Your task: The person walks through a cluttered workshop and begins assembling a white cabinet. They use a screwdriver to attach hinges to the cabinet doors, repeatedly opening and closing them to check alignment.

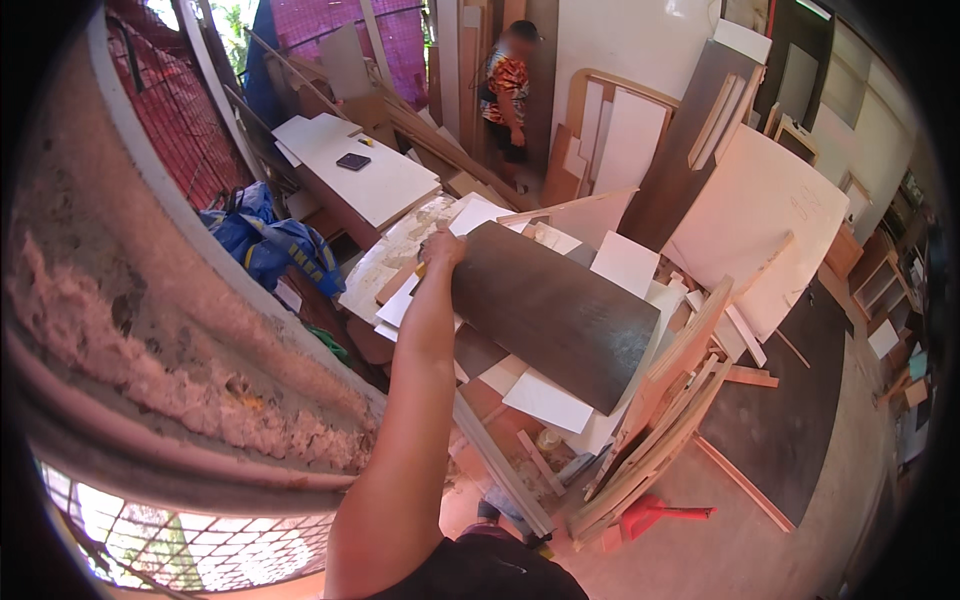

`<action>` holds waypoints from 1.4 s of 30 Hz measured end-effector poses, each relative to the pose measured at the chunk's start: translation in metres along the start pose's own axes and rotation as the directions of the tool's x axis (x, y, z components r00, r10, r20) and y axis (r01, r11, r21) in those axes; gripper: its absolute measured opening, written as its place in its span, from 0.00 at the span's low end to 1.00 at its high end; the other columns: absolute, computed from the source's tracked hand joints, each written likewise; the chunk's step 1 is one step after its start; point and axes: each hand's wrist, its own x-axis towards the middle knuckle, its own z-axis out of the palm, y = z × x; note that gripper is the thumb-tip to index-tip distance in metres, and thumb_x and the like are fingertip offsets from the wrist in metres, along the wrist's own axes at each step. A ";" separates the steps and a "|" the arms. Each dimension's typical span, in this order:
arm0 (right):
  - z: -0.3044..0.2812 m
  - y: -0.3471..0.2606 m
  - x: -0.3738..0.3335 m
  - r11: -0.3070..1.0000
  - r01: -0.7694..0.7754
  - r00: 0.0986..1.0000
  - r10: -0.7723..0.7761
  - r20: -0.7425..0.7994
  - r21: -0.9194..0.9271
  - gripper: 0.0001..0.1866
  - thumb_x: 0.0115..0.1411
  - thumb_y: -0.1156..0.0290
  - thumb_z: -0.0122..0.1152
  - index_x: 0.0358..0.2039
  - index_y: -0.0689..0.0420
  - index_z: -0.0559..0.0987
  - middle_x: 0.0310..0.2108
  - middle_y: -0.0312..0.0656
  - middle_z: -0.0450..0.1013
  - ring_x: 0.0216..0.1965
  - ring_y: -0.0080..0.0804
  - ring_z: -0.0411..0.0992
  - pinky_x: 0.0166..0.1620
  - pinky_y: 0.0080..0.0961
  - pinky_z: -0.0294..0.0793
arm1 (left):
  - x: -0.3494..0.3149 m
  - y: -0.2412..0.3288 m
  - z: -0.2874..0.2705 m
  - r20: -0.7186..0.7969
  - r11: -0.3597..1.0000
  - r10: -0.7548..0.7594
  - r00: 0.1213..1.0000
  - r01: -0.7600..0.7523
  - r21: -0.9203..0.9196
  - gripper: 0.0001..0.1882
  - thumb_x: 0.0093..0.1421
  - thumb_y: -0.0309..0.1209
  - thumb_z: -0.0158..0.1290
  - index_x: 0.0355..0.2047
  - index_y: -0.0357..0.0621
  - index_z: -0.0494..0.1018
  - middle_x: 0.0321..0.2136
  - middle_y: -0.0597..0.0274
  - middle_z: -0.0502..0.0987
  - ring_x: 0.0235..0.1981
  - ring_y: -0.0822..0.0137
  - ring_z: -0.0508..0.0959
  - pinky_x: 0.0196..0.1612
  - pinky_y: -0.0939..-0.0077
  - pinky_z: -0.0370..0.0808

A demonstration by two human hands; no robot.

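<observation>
My left arm reaches forward, and my left hand is closed at the far left edge of a dark brown board. A small yellow thing shows at the underside of that hand; its kind is too small to make out. The brown board lies flat and slanting across a pile of white and pale panels, its near right end overhanging a white panel. Whether my fingers also grip the board's edge, I cannot tell. My right hand does not appear.
A white-topped surface with a dark phone-like object stands beyond. Blue bags sit at left. Leaning panels and upright wood strips border the right. A red dustpan-like thing lies below. Another person stands at the back.
</observation>
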 end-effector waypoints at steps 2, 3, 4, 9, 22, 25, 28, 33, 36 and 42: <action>-0.003 0.002 0.000 0.999 -0.031 0.998 0.032 -0.053 0.010 0.30 0.64 0.49 0.47 0.57 0.60 0.69 0.53 0.45 0.70 0.50 0.33 0.71 0.52 0.29 0.69 | 0.033 -0.006 -0.011 0.004 1.000 -0.009 1.000 0.009 -0.017 0.41 0.55 0.49 0.54 0.62 0.41 0.52 0.53 0.43 0.70 0.53 0.48 0.72 0.54 0.55 0.69; -0.004 0.004 -0.002 0.999 -0.045 0.996 0.047 -0.075 0.018 0.30 0.64 0.49 0.47 0.57 0.60 0.69 0.53 0.45 0.70 0.50 0.33 0.71 0.52 0.29 0.69 | 0.049 -0.008 -0.019 -0.011 0.999 0.003 1.000 -0.004 -0.033 0.42 0.55 0.48 0.54 0.63 0.41 0.51 0.53 0.42 0.70 0.53 0.47 0.72 0.54 0.56 0.69; -0.002 0.006 -0.003 0.998 -0.059 0.994 0.062 -0.090 0.029 0.30 0.64 0.49 0.47 0.57 0.60 0.69 0.53 0.45 0.71 0.50 0.33 0.71 0.52 0.29 0.69 | 0.062 -0.007 -0.027 -0.027 0.999 0.014 1.000 -0.015 -0.040 0.44 0.55 0.48 0.54 0.64 0.40 0.49 0.53 0.41 0.70 0.53 0.47 0.72 0.54 0.56 0.70; -0.002 0.015 -0.010 0.993 -0.106 0.983 0.112 -0.148 0.046 0.30 0.64 0.49 0.48 0.56 0.60 0.70 0.52 0.45 0.71 0.49 0.33 0.71 0.52 0.29 0.70 | 0.120 0.001 -0.077 -0.134 0.998 -0.047 0.990 0.040 -0.056 0.49 0.50 0.46 0.57 0.65 0.40 0.45 0.50 0.43 0.73 0.52 0.50 0.74 0.55 0.60 0.69; 0.007 0.041 -0.042 0.985 -0.148 0.954 0.167 -0.249 0.093 0.29 0.63 0.50 0.50 0.54 0.59 0.72 0.50 0.45 0.72 0.48 0.34 0.72 0.51 0.30 0.70 | 0.164 -0.010 -0.131 -0.252 0.984 -0.169 0.953 0.149 -0.096 0.37 0.49 0.41 0.57 0.57 0.39 0.59 0.29 0.58 0.80 0.25 0.68 0.80 0.36 0.71 0.74; 0.013 0.056 -0.059 0.978 -0.164 0.941 0.194 -0.279 0.129 0.28 0.62 0.50 0.50 0.54 0.59 0.72 0.50 0.45 0.73 0.48 0.34 0.72 0.51 0.30 0.70 | 0.143 -0.002 -0.143 -0.130 0.972 -0.183 0.975 0.160 -0.172 0.44 0.49 0.41 0.57 0.61 0.33 0.53 0.32 0.55 0.80 0.25 0.67 0.81 0.37 0.72 0.74; 0.021 0.072 -0.073 0.970 -0.179 0.929 0.223 -0.297 0.167 0.28 0.62 0.50 0.51 0.53 0.59 0.73 0.49 0.45 0.73 0.48 0.34 0.72 0.51 0.30 0.70 | 0.137 0.004 -0.143 -0.145 0.971 -0.157 0.977 0.126 -0.204 0.51 0.49 0.42 0.58 0.65 0.31 0.44 0.39 0.50 0.79 0.25 0.66 0.81 0.39 0.71 0.75; 0.038 0.106 -0.094 0.955 -0.196 0.907 0.263 -0.330 0.222 0.28 0.62 0.50 0.51 0.53 0.59 0.73 0.49 0.45 0.73 0.48 0.34 0.72 0.51 0.30 0.70 | 0.133 0.014 -0.139 -0.104 0.967 -0.158 0.982 0.132 -0.220 0.49 0.49 0.41 0.55 0.65 0.33 0.44 0.39 0.53 0.79 0.27 0.66 0.81 0.41 0.68 0.75; 0.047 0.125 -0.101 0.944 -0.204 0.892 0.289 -0.347 0.261 0.28 0.61 0.50 0.52 0.52 0.59 0.74 0.48 0.45 0.74 0.47 0.34 0.72 0.50 0.30 0.70 | 0.130 0.019 -0.129 -0.061 0.970 -0.123 0.991 0.107 -0.218 0.49 0.49 0.42 0.56 0.64 0.31 0.46 0.39 0.51 0.79 0.27 0.65 0.82 0.40 0.67 0.76; 0.073 0.154 -0.120 0.937 -0.244 0.900 0.315 -0.302 0.251 0.27 0.61 0.50 0.52 0.52 0.58 0.74 0.48 0.45 0.74 0.47 0.34 0.73 0.50 0.30 0.71 | 0.174 -0.023 -0.098 -0.068 0.956 -0.025 0.997 0.004 -0.292 0.38 0.47 0.44 0.59 0.51 0.29 0.59 0.36 0.41 0.78 0.25 0.56 0.82 0.35 0.65 0.78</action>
